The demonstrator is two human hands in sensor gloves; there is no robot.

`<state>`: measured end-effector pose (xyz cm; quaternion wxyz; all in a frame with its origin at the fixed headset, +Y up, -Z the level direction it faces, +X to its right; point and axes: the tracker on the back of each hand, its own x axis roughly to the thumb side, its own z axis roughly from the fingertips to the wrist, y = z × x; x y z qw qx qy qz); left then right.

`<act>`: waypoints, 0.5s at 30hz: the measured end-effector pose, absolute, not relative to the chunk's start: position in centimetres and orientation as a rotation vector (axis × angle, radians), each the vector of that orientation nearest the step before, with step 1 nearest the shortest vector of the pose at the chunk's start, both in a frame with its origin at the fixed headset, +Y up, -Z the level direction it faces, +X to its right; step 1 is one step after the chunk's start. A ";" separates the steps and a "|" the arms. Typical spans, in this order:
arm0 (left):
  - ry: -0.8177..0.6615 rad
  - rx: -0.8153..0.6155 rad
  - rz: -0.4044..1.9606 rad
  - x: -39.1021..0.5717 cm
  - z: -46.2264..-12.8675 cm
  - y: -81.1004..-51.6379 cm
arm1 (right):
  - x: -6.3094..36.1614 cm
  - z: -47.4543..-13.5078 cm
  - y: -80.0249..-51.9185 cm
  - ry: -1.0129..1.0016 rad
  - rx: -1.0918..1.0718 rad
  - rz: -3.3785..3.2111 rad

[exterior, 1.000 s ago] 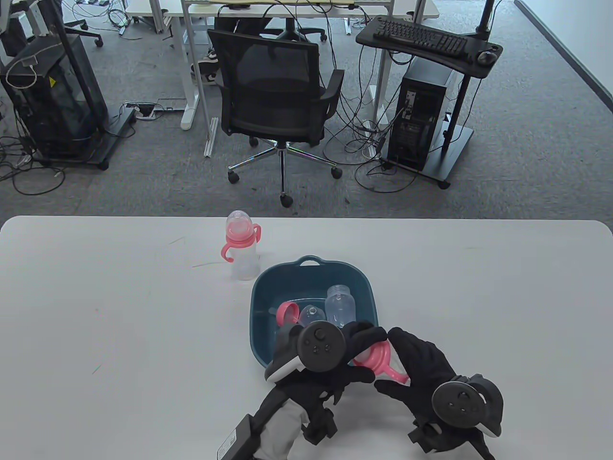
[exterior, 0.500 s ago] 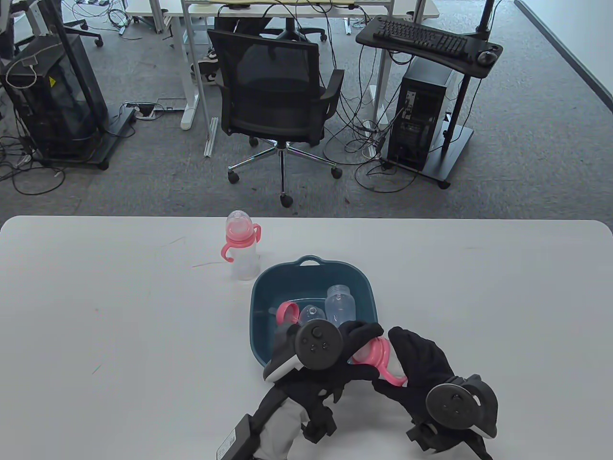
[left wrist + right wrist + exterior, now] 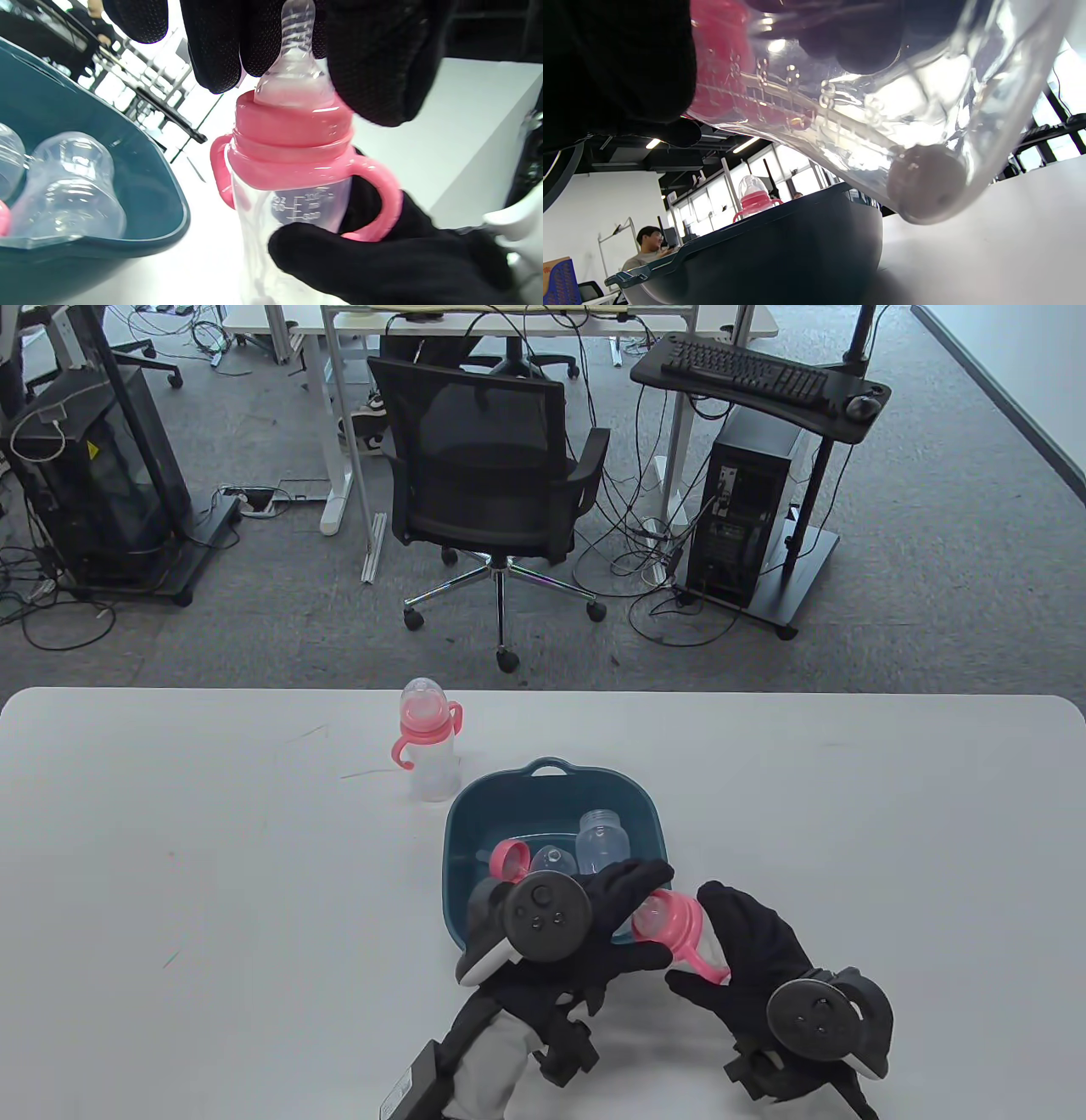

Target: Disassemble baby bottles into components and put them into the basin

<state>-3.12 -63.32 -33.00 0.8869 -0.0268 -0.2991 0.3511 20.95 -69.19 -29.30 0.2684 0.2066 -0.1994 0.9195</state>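
Observation:
A baby bottle with a pink handled collar (image 3: 676,922) is held tilted just in front of the teal basin (image 3: 550,777), between both hands. My left hand (image 3: 624,916) grips its top; in the left wrist view its fingers (image 3: 212,51) curl round the clear nipple (image 3: 292,72) above the collar (image 3: 292,131). My right hand (image 3: 736,943) grips the clear body (image 3: 882,106) from below. In the basin lie a clear bottle body (image 3: 602,841), a nipple (image 3: 552,862) and a pink ring (image 3: 509,858). A second, whole bottle (image 3: 428,742) stands left of the basin.
The basin's near wall (image 3: 780,254) is right beside the held bottle. The white table (image 3: 212,857) spreads wide to the left and right. Behind it stand an office chair (image 3: 488,466) and a computer cart (image 3: 747,509). A person (image 3: 649,248) sits far off.
My left hand has shifted a little left and toward the basin, with its fingers reaching further over the bottle's top. The bottle has tipped its top up. Both hands keep their hold.

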 end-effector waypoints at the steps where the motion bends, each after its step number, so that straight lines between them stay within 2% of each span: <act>1: -0.626 -0.057 0.735 -3.2 -33.0 -63.3 | 21.1 -29.3 -69.2 -0.537 0.553 2.474; 15: -0.616 -0.014 0.728 -2.7 -33.1 -63.7 | 20.4 -29.2 -69.5 -0.537 0.591 2.492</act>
